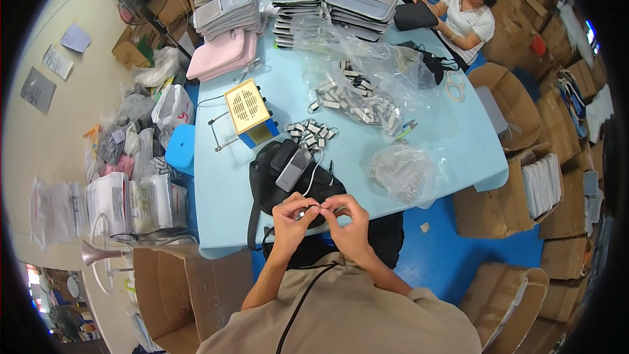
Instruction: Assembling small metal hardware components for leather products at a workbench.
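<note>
OK, where's the part?

Small light-and-dark piece [303, 212], up in the fingertips, over the near edge of the table [452, 124], closer to the near-left corner than the near-right. Fingers hide most of it; can't tell its exact form.

Hand state?

Left hand [290, 217]: thumb and index pinched on the piece. Right hand [350, 219]: pinched on it from the other side, tips almost meeting the left's.

Tips for doing it well?

My take: let the left be the fixture, the right do the fine moves. Pinch near the working end, not the tail. Keep tips low, over the table, so a drop lands there and not past the near edge on the floor.

Snags?

Black bag [262, 180] lies right at that edge, power bank [293, 169] on top, white cable [314, 172] running toward the hands. I'd clear the cable. Loose pile of small pieces [311, 134] sits just beyond the bag, toward the far edge; easy reach.
</note>
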The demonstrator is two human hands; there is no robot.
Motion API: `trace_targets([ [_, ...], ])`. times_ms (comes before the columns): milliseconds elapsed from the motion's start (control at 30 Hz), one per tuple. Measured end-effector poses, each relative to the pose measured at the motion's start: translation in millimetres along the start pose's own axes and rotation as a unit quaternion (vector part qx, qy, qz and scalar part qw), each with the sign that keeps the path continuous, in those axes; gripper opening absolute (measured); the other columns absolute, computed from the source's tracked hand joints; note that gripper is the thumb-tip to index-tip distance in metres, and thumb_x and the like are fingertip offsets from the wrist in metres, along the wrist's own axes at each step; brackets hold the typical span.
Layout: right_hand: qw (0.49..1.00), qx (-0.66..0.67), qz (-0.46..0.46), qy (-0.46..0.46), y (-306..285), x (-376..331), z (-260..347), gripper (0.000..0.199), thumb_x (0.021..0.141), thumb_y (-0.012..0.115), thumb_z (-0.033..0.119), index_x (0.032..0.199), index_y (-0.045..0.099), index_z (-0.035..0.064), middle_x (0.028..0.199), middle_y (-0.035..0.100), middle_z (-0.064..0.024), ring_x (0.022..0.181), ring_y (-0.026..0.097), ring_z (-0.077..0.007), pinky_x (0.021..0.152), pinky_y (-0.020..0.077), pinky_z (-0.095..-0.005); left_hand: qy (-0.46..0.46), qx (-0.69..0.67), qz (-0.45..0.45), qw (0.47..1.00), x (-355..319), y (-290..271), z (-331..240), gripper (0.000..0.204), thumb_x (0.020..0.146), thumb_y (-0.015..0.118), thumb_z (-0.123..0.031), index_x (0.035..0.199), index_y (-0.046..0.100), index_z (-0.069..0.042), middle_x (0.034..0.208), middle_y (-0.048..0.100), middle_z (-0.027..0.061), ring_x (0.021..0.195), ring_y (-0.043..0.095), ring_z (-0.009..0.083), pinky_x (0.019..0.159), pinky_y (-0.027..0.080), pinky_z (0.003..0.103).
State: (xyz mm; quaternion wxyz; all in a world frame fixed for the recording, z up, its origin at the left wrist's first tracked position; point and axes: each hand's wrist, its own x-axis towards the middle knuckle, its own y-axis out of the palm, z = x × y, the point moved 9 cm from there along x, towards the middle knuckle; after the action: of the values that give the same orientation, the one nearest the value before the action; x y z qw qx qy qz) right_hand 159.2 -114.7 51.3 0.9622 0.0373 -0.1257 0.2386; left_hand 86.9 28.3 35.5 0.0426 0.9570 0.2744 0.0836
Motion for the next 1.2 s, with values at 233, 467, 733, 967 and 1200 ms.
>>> trace_targets([
  [233,0.997,-0.038,-0.063,0.027,-58.5,-2.8,-1.5,0.028,0.089,0.074,0.000,0.115,0.064,0.0019,0.103,0.072,-0.0091,0.087,0.070,-0.0153,0.072,0.0566,-0.0285,-0.103,0.005,0.049,0.993,43.1,17.8,32.0,0.014,0.093,0.076,-0.006,0.102,0.075,0.004,0.095,0.069,0.0033,0.083,0.062,0.0076,0.073,0.048,0.021],
  [467,0.962,-0.138,-0.236,-0.004,-158.9,-2.3,-19.9,0.011,0.092,0.069,0.003,0.102,0.066,-0.0005,0.095,0.071,-0.0090,0.085,0.068,-0.0164,0.076,0.0552,-0.0307,0.002,0.142,0.027,0.990,175.6,-15.3,40.4,0.031,0.096,0.074,-0.022,0.114,0.073,0.003,0.098,0.074,0.0062,0.088,0.067,0.0112,0.079,0.053,0.026],
  [733,0.925,-0.339,-0.168,-0.028,-195.7,46.9,-99.5,0.020,0.085,0.059,-0.003,0.104,0.065,-0.0023,0.104,0.065,-0.0250,0.098,0.064,-0.0426,0.088,0.0533,-0.0446,0.097,0.263,0.073,0.957,243.2,54.2,26.5,0.021,0.095,0.070,-0.012,0.114,0.073,-0.003,0.115,0.072,0.0129,0.101,0.071,0.0202,0.081,0.057,0.033],
  [967,0.872,-0.481,-0.052,-0.075,-163.2,58.8,-134.3,0.009,0.080,0.060,0.004,0.083,0.065,-0.0032,0.092,0.064,-0.0254,0.094,0.063,-0.0440,0.086,0.0515,-0.0500,0.186,0.316,0.189,0.911,334.2,185.1,55.6,0.017,0.093,0.067,-0.007,0.107,0.074,-0.001,0.100,0.076,0.0145,0.092,0.074,0.0246,0.082,0.059,0.036],
  [1200,0.891,-0.445,-0.090,0.003,-178.2,45.2,-142.9,0.014,0.078,0.064,0.003,0.091,0.065,-0.0007,0.101,0.063,-0.0244,0.102,0.058,-0.0446,0.091,0.0480,-0.0514,0.126,0.694,0.153,0.693,399.2,177.4,139.3,0.015,0.083,0.074,-0.015,0.091,0.073,-0.003,0.105,0.070,0.0249,0.097,0.070,0.0420,0.082,0.057,0.051],
])
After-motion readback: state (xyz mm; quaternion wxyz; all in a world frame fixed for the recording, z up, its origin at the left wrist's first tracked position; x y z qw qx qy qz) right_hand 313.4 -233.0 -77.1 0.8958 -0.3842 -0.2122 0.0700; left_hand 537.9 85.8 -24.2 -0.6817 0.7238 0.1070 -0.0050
